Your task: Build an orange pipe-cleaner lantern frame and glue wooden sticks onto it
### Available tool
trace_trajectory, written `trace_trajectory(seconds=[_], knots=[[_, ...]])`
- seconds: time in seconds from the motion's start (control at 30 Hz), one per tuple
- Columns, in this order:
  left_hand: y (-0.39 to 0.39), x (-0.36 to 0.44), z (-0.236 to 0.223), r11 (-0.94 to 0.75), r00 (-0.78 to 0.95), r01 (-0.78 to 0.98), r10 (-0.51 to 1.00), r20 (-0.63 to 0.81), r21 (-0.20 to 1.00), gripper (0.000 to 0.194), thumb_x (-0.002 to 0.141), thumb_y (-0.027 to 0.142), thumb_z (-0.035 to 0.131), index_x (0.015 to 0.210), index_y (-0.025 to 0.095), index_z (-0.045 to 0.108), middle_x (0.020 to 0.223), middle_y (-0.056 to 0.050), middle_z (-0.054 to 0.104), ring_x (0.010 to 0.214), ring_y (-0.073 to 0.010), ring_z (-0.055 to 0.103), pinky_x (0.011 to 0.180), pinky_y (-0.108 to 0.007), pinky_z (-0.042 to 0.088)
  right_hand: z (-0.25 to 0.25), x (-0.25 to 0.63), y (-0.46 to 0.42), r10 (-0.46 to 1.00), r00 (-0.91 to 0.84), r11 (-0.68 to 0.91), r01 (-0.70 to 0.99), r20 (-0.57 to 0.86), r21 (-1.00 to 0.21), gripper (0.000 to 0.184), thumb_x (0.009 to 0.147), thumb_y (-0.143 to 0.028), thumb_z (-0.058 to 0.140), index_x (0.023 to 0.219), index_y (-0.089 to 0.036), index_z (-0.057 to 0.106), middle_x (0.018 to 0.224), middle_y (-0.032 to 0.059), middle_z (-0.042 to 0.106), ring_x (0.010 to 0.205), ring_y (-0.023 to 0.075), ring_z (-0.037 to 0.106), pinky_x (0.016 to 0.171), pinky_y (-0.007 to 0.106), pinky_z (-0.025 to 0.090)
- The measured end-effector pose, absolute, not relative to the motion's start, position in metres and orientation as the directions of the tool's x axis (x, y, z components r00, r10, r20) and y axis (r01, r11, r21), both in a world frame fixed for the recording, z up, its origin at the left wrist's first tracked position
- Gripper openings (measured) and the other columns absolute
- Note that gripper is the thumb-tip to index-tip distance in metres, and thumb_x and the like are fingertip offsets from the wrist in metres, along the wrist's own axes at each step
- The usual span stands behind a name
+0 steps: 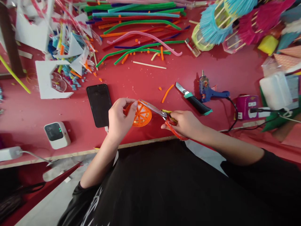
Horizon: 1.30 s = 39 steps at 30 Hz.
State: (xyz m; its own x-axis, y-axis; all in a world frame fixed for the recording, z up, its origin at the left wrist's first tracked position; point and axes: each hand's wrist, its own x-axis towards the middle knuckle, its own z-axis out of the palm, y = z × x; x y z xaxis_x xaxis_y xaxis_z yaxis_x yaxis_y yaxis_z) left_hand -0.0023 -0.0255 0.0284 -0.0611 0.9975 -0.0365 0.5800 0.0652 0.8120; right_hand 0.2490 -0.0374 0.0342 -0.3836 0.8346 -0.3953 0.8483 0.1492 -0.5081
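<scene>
Pinched in my left hand (123,117) is a round orange pipe-cleaner piece (144,116), shaped like an orange slice with spokes and small pale bits between them. My right hand (185,123) has its fingers through the red-orange handles of a pair of scissors (154,109). The scissor blades lie along the upper edge of the orange slice, with their tips close to my left fingertips. Whether the blades touch the piece I cannot tell. Part of the slice is hidden behind my left fingers.
Beyond my hands lie a utility knife (195,99), a blue glue gun (209,89) and a short orange strip (167,93). A phone (99,105) and a white device (57,135) are at left. Pipe cleaners (141,23), foam scraps (45,78) and paper lanterns (215,25) fill the back.
</scene>
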Motion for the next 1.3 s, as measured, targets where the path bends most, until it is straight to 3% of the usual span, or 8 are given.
trace_trajectory(seconds=[0.7, 0.93, 1.1, 1.3], knots=[[-0.025, -0.001, 0.028, 0.046, -0.051, 0.581, 0.999, -0.020, 0.812, 0.011, 0.090, 0.026, 0.062, 0.085, 0.019, 0.068, 0.079, -0.002, 0.071, 0.069, -0.0138, 0.062, 0.067, -0.027, 0.050, 0.020, 0.252, -0.040, 0.878, -0.408, 0.291, 0.871, -0.252, -0.396, 0.076, 0.087, -0.087, 0.021, 0.060, -0.022, 0.048, 0.058, 0.0061, 0.055, 0.051, 0.0151, 0.050, 0.055, 0.030, 0.028], [-0.025, -0.002, 0.027, 0.033, -0.046, 0.570, 0.999, -0.008, 0.821, 0.010, 0.090, 0.026, 0.062, 0.085, 0.019, 0.067, 0.079, -0.002, 0.070, 0.071, -0.0142, 0.062, 0.069, -0.028, 0.051, 0.012, 0.255, -0.039, 0.875, -0.424, 0.325, 0.873, -0.235, -0.365, 0.073, 0.090, -0.082, 0.029, 0.061, -0.020, 0.055, 0.059, 0.0082, 0.060, 0.051, 0.0167, 0.053, 0.055, 0.031, 0.031], [-0.026, -0.002, 0.027, 0.044, -0.048, 0.552, 0.999, -0.021, 0.833, 0.010, 0.090, 0.025, 0.062, 0.084, 0.019, 0.067, 0.077, -0.001, 0.069, 0.069, -0.0137, 0.061, 0.067, -0.027, 0.050, 0.021, 0.256, -0.034, 0.889, -0.399, 0.292, 0.871, -0.225, -0.394, 0.069, 0.091, -0.079, 0.032, 0.061, -0.020, 0.054, 0.061, 0.0081, 0.061, 0.053, 0.0170, 0.053, 0.056, 0.031, 0.033], [-0.027, -0.002, 0.028, 0.025, -0.049, 0.585, 0.999, 0.005, 0.811, 0.011, 0.091, 0.026, 0.062, 0.087, 0.019, 0.069, 0.079, -0.002, 0.066, 0.072, -0.0136, 0.061, 0.067, -0.026, 0.050, 0.032, 0.256, -0.025, 0.930, -0.314, 0.205, 0.877, -0.194, -0.434, 0.062, 0.085, -0.080, 0.041, 0.058, -0.024, 0.039, 0.055, 0.0019, 0.050, 0.049, 0.0138, 0.043, 0.054, 0.030, 0.029]])
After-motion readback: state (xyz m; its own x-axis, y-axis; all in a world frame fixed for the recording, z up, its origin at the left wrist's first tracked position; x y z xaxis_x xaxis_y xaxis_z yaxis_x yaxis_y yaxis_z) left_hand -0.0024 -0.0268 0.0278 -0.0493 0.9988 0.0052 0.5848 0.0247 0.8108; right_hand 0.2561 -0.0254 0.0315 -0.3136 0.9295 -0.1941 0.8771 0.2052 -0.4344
